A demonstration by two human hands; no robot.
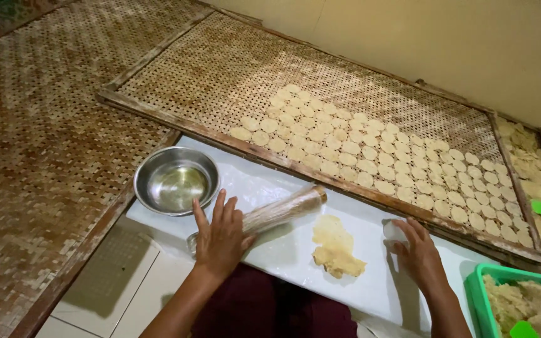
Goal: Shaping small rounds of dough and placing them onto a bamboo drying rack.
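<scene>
Plastic-wrapped rolling pin [270,214], one, lies under left hand [221,236], fingers [219,206] spread flat on it, not curled round. Long axis runs diagonally, far end pointing up-right toward woven drying tray [176,116]. Right hand [417,250] fingers [408,230] pinch one small white round cutter [394,231] on white sheet [283,250]. One torn dough piece [335,249] between both hands. One steel bowl [176,180] just beyond left fingertips. Dough discs [370,153] on tray too many to count. One green tub [477,294] beside right wrist.

I work on the floor of a home cracker workshop: woven bamboo drying trays [220,69] hold rows of dough discs [370,153].
</scene>
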